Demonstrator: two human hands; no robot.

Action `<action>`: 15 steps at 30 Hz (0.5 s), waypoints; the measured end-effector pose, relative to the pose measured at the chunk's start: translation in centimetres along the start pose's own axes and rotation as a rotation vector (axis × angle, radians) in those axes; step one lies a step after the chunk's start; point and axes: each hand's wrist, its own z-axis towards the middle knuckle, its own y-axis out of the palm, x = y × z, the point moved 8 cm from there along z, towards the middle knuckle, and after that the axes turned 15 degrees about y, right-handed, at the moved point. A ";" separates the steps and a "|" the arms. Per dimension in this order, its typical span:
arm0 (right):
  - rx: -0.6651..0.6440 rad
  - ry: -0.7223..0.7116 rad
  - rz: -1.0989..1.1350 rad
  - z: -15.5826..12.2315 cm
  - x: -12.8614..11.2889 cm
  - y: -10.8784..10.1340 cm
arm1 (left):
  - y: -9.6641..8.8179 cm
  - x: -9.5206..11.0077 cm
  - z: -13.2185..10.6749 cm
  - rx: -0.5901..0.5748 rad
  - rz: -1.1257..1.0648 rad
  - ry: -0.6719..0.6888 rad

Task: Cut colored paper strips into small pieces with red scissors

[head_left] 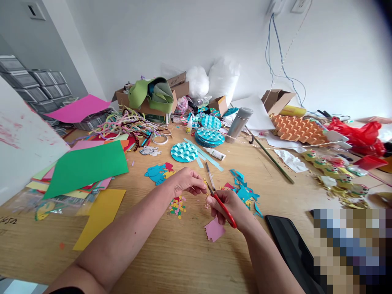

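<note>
My right hand [231, 202] grips red-handled scissors [226, 211], their blades angled up and to the left. At the blade tips my left hand [187, 181] is closed in a pinch; a small yellowish bit shows there, too small to make out. Beneath my right hand lies a pink paper piece [215, 230] with a scalloped edge. Small coloured paper dots [177, 207] are piled below my left hand. Blue paper fish cutouts [155, 174] sit beyond my left wrist, and blue paper scraps [244, 192] lie right of the scissors. A pen [210, 174] points away behind the blades.
Coloured paper sheets [88, 162] cover the left side. Blue scalloped discs [184, 152], a glue tube [216, 154] and a grey flask [239, 125] stand farther back. A black phone [289, 245] lies by my right forearm. A green stick [272, 159] slants across the right.
</note>
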 end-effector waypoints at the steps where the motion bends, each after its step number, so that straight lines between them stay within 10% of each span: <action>1: 0.006 0.004 0.001 0.0 0.0 -0.1 | 0.0 0.0 0.0 -0.003 0.000 -0.004; 15: 0.032 0.001 0.038 0.2 0.2 -0.3 | 0.2 -0.3 0.0 -0.040 -0.059 -0.040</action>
